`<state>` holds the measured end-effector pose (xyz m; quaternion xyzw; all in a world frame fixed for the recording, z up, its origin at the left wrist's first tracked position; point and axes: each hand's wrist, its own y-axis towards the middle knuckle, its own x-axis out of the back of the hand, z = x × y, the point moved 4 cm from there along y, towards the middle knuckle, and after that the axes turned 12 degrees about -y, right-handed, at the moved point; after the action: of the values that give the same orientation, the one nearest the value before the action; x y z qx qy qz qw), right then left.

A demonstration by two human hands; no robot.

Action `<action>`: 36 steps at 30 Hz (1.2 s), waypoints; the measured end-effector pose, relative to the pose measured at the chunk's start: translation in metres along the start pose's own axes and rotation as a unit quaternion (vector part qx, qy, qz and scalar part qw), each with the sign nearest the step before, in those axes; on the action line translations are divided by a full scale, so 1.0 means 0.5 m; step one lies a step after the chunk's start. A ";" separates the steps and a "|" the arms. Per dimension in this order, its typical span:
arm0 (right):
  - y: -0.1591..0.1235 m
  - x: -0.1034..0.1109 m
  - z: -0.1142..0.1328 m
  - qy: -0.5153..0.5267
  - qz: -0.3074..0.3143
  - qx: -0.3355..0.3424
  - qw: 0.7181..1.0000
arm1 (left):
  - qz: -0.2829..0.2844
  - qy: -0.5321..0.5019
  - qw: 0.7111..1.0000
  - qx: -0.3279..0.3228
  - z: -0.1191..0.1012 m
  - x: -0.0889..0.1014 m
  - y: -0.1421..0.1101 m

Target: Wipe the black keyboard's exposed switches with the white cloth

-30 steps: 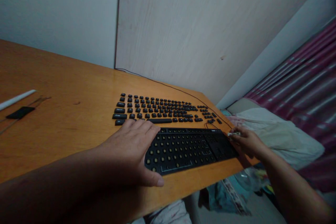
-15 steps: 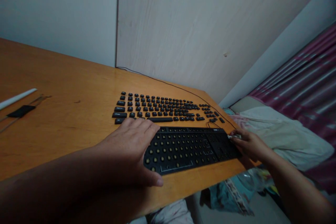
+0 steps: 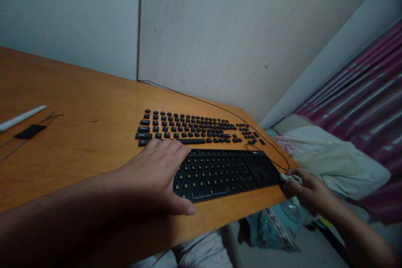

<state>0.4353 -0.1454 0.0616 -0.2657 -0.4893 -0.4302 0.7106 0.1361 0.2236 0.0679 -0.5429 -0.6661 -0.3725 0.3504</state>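
Note:
A black keyboard (image 3: 216, 176) with its keycaps off lies on the wooden desk, pale key stems showing in rows. Across its left end rests my left hand (image 3: 160, 176), fingers over the back edge and thumb at the front edge, gripping it; that end is hidden underneath. My right hand (image 3: 306, 184) is at the keyboard's right end, closed on a small crumpled whitish cloth (image 3: 291, 178), which is at the front right corner. Just behind the keyboard, the loose black keycaps (image 3: 188, 127) are set out in rows in a keyboard layout.
A thin dark cable (image 3: 201, 99) runs along the back of the desk (image 3: 78, 92) and loops by my right hand. On the left lie a white stick-like object (image 3: 23, 118) and a black piece with thin stems (image 3: 30, 131). Bedding (image 3: 333, 155) is beyond the right edge.
My right hand has moved with the cloth along the keyboard's right end, from the back corner toward the front corner. My left hand stays on the left end.

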 end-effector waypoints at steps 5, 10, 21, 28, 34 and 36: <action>-0.020 -0.001 0.032 0.032 0.036 0.065 0.997 | -0.005 0.004 1.000 -0.011 -0.002 0.001 -0.001; -0.023 -0.001 0.092 -0.004 -0.002 0.114 0.994 | -0.011 0.002 1.000 -0.017 -0.001 0.000 -0.005; 0.068 -0.053 0.153 -0.070 0.012 0.197 0.978 | -0.002 -0.012 1.000 -0.015 -0.005 0.003 -0.006; 0.134 -0.053 0.161 -0.060 -0.029 0.151 0.986 | -0.015 -0.016 0.999 -0.028 -0.007 0.002 -0.008; 0.143 -0.061 0.188 -0.080 -0.006 0.188 0.979 | -0.014 -0.021 0.999 -0.026 -0.006 0.003 -0.008; 0.139 -0.067 0.204 -0.078 0.013 0.194 0.978 | -0.015 -0.020 0.999 -0.026 -0.007 0.004 -0.009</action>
<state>0.4433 -0.0182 0.0723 -0.1618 -0.6138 -0.2964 0.7136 0.1317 0.2210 0.0710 -0.5492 -0.6712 -0.3835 0.3174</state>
